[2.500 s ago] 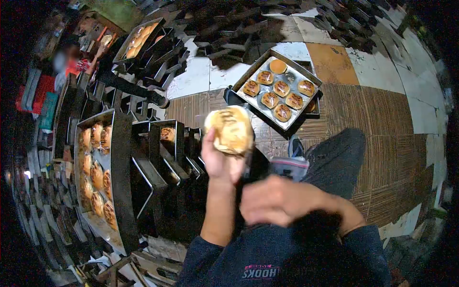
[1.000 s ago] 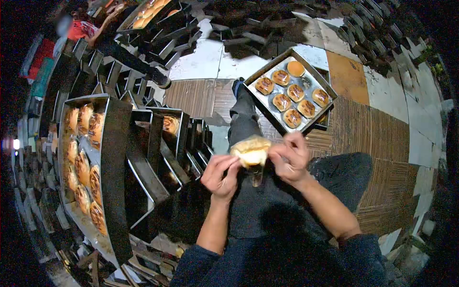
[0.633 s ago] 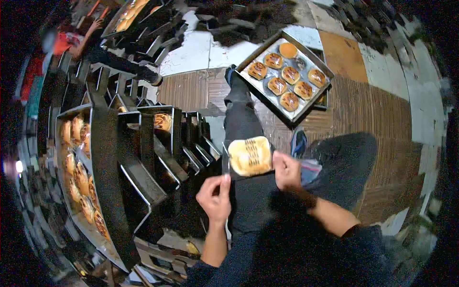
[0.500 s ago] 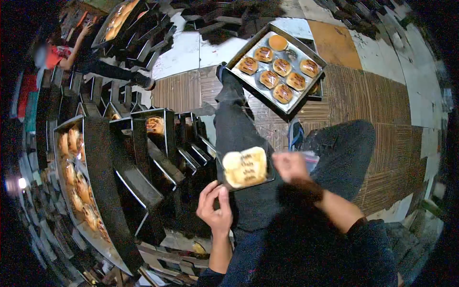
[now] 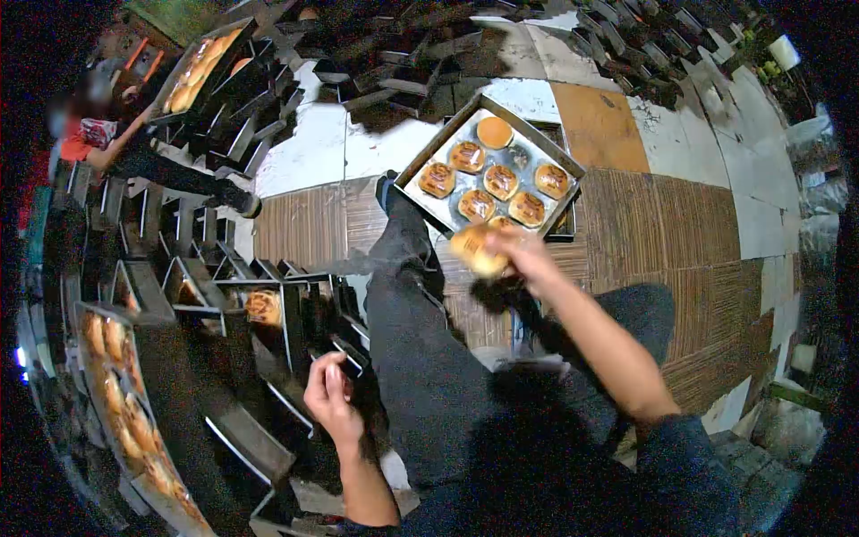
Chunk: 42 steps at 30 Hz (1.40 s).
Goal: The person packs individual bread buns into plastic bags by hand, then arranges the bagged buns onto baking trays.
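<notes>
My right hand (image 5: 523, 255) is closed on a golden-brown bread bun (image 5: 476, 251), gripped at its right side and slightly blurred. It holds the bun just above the near corner of a square metal tray (image 5: 425, 143). On the tray lie several browned buns (image 5: 501, 182) with dark markings and one plain, smooth orange-brown round bun (image 5: 495, 132). My left hand (image 5: 335, 398) is raised beside my left leg, fingers curled in and thumb up, with nothing visible in it. Dark metal bread tins (image 5: 246, 443) stand just left of it.
A long tin of glossy buns (image 5: 125, 403) stands at the left, and another bun (image 5: 264, 307) sits in a tin nearby. At the upper left, a person (image 5: 89, 134) reaches to a tray of rolls (image 5: 201, 72). More dark tins cover the floor at the back.
The bun has gone from above my lap, near my left hand, up and forward to the tray in my right hand. My left hand has moved left and slightly down.
</notes>
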Tool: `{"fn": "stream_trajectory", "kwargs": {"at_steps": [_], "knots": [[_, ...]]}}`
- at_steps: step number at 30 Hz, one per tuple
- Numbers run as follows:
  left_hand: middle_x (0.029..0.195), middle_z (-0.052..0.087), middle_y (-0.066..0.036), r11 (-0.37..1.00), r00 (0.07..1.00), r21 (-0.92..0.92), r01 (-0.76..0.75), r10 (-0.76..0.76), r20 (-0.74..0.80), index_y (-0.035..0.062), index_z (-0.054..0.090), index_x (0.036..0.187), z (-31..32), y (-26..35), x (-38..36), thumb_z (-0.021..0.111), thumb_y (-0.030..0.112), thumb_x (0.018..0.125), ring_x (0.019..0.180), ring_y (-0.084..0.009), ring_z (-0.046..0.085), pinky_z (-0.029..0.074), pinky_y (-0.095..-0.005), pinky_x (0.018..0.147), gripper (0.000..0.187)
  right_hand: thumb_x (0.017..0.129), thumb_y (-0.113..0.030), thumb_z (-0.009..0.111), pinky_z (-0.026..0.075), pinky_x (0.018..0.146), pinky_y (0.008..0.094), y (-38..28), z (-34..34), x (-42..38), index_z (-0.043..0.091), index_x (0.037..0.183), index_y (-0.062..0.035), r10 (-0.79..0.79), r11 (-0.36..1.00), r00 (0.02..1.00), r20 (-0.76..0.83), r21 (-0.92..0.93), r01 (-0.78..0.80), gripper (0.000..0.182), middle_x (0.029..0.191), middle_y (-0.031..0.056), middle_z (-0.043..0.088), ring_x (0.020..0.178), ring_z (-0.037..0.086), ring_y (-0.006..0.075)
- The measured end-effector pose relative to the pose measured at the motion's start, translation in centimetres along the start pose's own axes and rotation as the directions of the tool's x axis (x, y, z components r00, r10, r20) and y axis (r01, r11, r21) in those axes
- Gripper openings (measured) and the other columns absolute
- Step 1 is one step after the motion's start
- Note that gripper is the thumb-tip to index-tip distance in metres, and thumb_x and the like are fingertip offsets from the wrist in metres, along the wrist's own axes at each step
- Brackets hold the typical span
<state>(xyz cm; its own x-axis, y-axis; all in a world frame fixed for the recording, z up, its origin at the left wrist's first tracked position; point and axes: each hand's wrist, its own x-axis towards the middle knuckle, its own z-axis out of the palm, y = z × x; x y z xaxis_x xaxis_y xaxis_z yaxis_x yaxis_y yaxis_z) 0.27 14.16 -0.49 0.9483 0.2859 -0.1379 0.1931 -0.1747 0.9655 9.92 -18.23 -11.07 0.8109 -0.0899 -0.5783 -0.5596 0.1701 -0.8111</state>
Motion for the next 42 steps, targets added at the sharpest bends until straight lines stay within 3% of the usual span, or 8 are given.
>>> {"fn": "stream_trajectory", "kwargs": {"at_steps": [6, 7, 11, 15, 29, 31, 36, 42], "knots": [[0.073, 0.048, 0.000, 0.979, 0.994, 0.177, -0.098, 0.090, 0.058, 0.0009, 0.063, 0.085, 3.5, 0.9, -1.4, 0.064, 0.015, 0.087, 0.067, -0.0073, 0.043, 0.035, -0.0223, 0.061, 0.014, 0.087, -0.038, 0.066, 0.050, 0.046, 0.0256, 2.3, -12.4, 15.5, 0.064, 0.098, -0.0051, -0.251, 0.964, 0.834, -0.492, -0.047, 0.262, 0.034, 0.078, 0.0088, 0.065, 0.060, 0.065, 0.0160], [0.074, 0.048, 0.000, 0.978, 0.991, 0.180, -0.109, 0.093, 0.096, 0.0016, 0.063, 0.084, 4.6, 1.6, -1.8, 0.067, 0.014, 0.084, 0.067, -0.0072, 0.042, 0.035, -0.0221, 0.061, 0.013, 0.090, -0.035, 0.061, 0.053, 0.052, 0.0326, 0.9, -12.9, 14.4, 0.064, 0.104, -0.0033, -0.374, 0.884, 0.722, -0.582, -0.459, 0.088, 0.035, 0.082, 0.0152, 0.068, 0.065, 0.067, 0.0212], [0.080, 0.059, -0.007, 0.905, 0.806, 0.083, -0.418, 0.326, 0.495, 0.0068, 0.064, 0.088, 10.3, 2.7, -2.9, 0.073, 0.006, 0.073, 0.075, -0.0240, 0.056, 0.046, -0.0342, 0.067, 0.017, 0.089, -0.026, 0.056, 0.053, 0.066, 0.0400, 11.4, -20.8, 17.8, 0.072, 0.092, -0.0015, -0.397, 0.196, 0.917, -0.038, -0.980, 0.045, 0.029, 0.086, 0.0177, 0.070, 0.075, 0.067, 0.0299], [0.093, 0.062, -0.014, 0.842, 0.612, 0.198, -0.502, 0.185, 0.769, 0.0098, 0.067, 0.088, 15.5, -6.2, -5.6, 0.070, 0.021, 0.075, 0.091, -0.0330, 0.060, 0.048, -0.0465, 0.078, 0.018, 0.086, -0.020, 0.069, 0.051, 0.069, 0.0272, 3.6, -9.2, -4.6, 0.074, 0.096, -0.0075, 0.006, 0.744, 0.878, 0.478, -0.589, 0.316, 0.017, 0.083, 0.0055, 0.072, 0.073, 0.062, 0.0089], [0.079, 0.066, -0.021, 0.835, 0.744, 0.388, -0.389, 0.037, 0.667, 0.0049, 0.069, 0.094, 15.1, -0.9, -7.6, 0.071, 0.050, 0.077, 0.077, -0.0327, 0.068, 0.053, -0.0426, 0.070, 0.048, 0.085, -0.008, 0.061, 0.049, 0.068, 0.0370, 3.4, -6.2, -17.5, 0.059, 0.094, 0.0007, -0.596, 0.318, 0.657, 0.461, -0.616, 0.721, 0.013, 0.084, 0.0166, 0.060, 0.077, 0.061, 0.0315], [0.082, 0.067, -0.021, 0.806, 0.674, 0.370, -0.462, 0.047, 0.738, 0.0073, 0.069, 0.105, 14.6, -1.4, -7.1, 0.076, 0.056, 0.068, 0.083, -0.0285, 0.069, 0.053, -0.0403, 0.075, 0.061, 0.085, -0.007, 0.060, 0.049, 0.071, 0.0400, 0.9, -5.7, -18.7, 0.059, 0.093, -0.0001, -0.704, 0.573, 0.709, -0.046, -0.626, 0.528, 0.011, 0.088, 0.0170, 0.061, 0.081, 0.062, 0.0315], [0.092, 0.069, -0.014, 0.892, 0.546, 0.249, -0.378, -0.003, 0.838, 0.0088, 0.069, 0.109, 15.1, -3.9, -6.0, 0.075, 0.049, 0.073, 0.084, -0.0300, 0.067, 0.052, -0.0401, 0.080, 0.054, 0.084, -0.015, 0.063, 0.051, 0.073, 0.0399, 1.0, -7.0, -16.3, 0.065, 0.092, -0.0022, -0.286, 0.436, 0.776, 0.561, -0.645, 0.627, 0.015, 0.084, 0.0157, 0.066, 0.078, 0.065, 0.0332], [0.092, 0.069, -0.012, 0.985, 0.761, -0.032, -0.170, 0.152, 0.630, 0.0022, 0.067, 0.102, 15.0, -4.3, -3.6, 0.072, 0.019, 0.083, 0.088, -0.0229, 0.066, 0.050, -0.0325, 0.081, 0.026, 0.089, -0.005, 0.060, 0.051, 0.067, 0.0291, -4.9, -5.6, -16.6, 0.067, 0.094, 0.0007, -0.638, 0.720, 0.743, -0.202, -0.499, 0.482, 0.011, 0.083, 0.0084, 0.068, 0.073, 0.063, 0.0168]]}}
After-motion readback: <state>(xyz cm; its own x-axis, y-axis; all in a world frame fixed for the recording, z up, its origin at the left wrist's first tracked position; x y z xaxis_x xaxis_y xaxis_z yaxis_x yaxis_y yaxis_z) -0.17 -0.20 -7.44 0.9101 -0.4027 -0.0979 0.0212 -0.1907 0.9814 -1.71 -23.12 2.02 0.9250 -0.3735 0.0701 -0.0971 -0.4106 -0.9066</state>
